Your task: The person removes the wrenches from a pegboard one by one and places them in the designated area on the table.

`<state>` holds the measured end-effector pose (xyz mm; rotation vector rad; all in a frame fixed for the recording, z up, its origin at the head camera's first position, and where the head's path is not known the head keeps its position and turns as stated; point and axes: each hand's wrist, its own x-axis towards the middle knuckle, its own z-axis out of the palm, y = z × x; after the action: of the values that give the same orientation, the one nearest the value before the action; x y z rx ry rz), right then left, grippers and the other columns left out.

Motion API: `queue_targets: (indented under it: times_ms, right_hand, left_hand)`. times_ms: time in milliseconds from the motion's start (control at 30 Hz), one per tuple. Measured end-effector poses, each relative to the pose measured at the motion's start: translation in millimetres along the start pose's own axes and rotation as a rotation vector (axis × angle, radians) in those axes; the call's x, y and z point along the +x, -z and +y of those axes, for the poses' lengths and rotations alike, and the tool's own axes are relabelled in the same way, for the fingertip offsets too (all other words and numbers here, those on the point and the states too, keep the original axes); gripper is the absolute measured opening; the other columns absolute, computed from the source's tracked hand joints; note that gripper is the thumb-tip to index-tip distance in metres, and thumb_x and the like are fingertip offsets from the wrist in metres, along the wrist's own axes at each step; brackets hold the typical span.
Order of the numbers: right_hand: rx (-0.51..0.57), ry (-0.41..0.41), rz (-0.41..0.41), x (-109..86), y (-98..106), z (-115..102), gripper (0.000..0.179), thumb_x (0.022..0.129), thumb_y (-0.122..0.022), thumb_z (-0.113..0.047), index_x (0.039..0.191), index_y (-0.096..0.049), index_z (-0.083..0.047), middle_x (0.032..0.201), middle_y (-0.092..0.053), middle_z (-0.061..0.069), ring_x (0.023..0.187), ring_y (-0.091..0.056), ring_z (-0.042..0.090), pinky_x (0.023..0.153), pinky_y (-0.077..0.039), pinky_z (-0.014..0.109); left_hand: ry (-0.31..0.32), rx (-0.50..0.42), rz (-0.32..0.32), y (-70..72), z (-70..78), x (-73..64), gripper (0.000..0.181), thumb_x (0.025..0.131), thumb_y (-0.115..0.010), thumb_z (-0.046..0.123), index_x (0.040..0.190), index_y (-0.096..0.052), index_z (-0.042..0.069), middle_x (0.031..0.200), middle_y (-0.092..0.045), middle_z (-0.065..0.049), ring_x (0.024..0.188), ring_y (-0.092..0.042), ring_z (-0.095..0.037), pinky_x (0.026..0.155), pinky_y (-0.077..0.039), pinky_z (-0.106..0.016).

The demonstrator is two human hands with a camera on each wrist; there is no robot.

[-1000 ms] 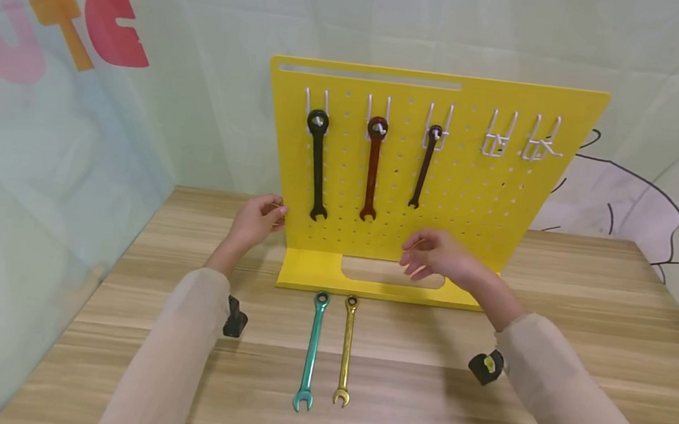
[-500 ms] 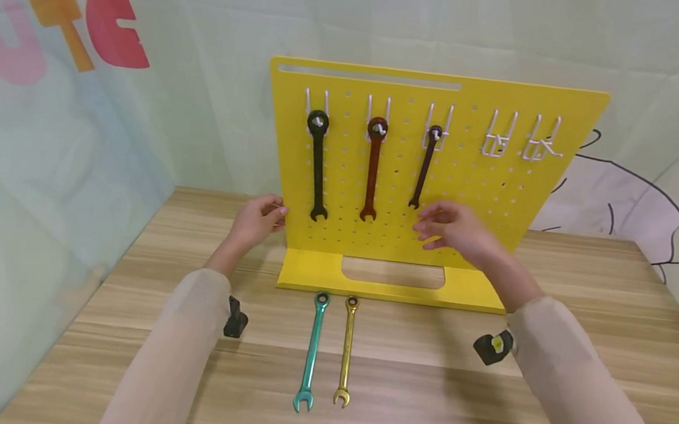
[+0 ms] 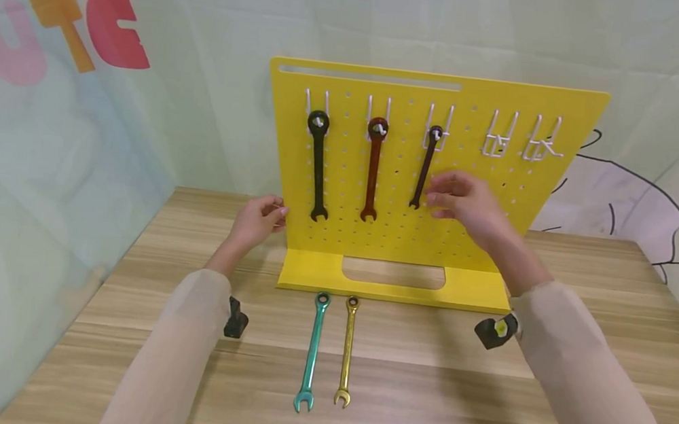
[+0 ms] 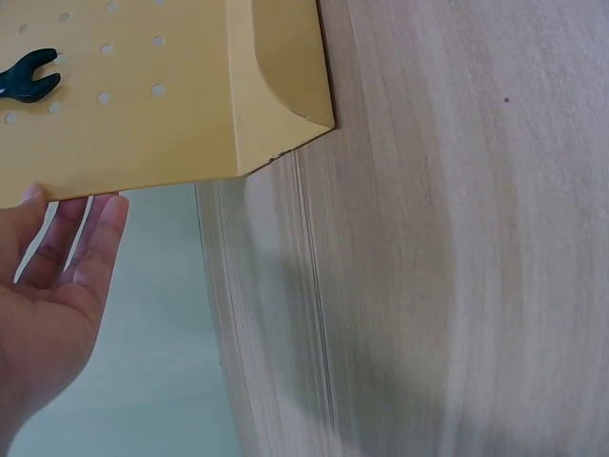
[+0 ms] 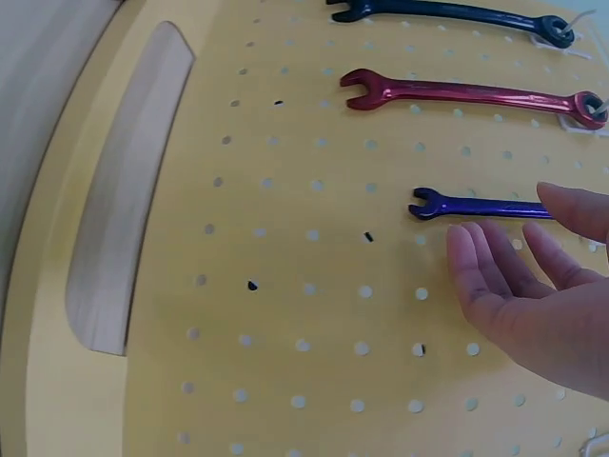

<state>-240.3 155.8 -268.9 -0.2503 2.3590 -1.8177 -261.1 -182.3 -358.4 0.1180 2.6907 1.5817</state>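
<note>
My left hand [image 3: 257,221] holds the left edge of a yellow pegboard [image 3: 337,239], thumb at the front; in the left wrist view its fingertips [image 4: 116,205] meet the board's edge. Just right of the smallest hanging wrench [image 3: 424,172] is my right hand [image 3: 466,200], fingers loosely bent with nothing between them. The right wrist view shows that wrench [image 5: 476,206] as blue-purple, its open end beside the fingers and its ring end hidden behind the hand. A dark green wrench [image 3: 319,169] and a red wrench [image 3: 372,174] hang from hooks to its left.
Two bare white hooks [image 3: 496,142] are on the board's right side. A teal wrench [image 3: 312,353] and a gold wrench [image 3: 347,356] lie on the wooden table [image 3: 408,396] before the board's base [image 3: 309,270]. Behind stands a printed cloth backdrop [image 3: 222,91].
My right hand has risen from the board's base, moving up and slightly right to beside the smallest wrench. The left hand, board and wrenches have stayed put.
</note>
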Motion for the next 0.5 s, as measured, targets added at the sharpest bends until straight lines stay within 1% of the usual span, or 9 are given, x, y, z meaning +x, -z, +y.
queue_targets:
  times_ms: [200,333,500]
  right_hand:
    - [0.007,0.019,0.044,2.3,0.4,-7.1,0.028,0.093,-0.05,-0.002,0.12,-0.046,0.004,0.119,-0.051,0.018,0.106,-0.052,0.028,0.089,-0.049,0.036]
    - [0.011,0.028,0.061,3.8,-0.3,-9.1,0.031,0.092,-0.051,-0.001,0.123,-0.046,0.002,0.12,-0.052,0.017,0.106,-0.052,0.026,0.087,-0.05,0.034]
    - [0.043,0.033,0.069,4.7,-2.5,-11.0,0.033,0.092,-0.05,0.0,0.124,-0.044,0.003,0.121,-0.051,0.018,0.107,-0.052,0.028,0.088,-0.049,0.036]
  left_hand:
    - [-0.01,-0.01,0.002,-0.2,0.5,-0.3,0.025,0.096,-0.046,0.009,0.114,-0.052,-0.008,0.104,-0.056,-0.024,0.092,-0.057,-0.034,0.082,-0.053,-0.038]
    - [-0.004,-0.016,0.001,-0.4,0.9,-0.5,0.024,0.096,-0.045,0.008,0.114,-0.052,-0.008,0.105,-0.056,-0.024,0.093,-0.057,-0.033,0.082,-0.053,-0.039]
    - [0.013,-0.018,-0.005,0.3,1.3,-0.8,0.026,0.097,-0.045,0.009,0.116,-0.051,-0.007,0.107,-0.056,-0.024,0.094,-0.057,-0.033,0.083,-0.052,-0.039]
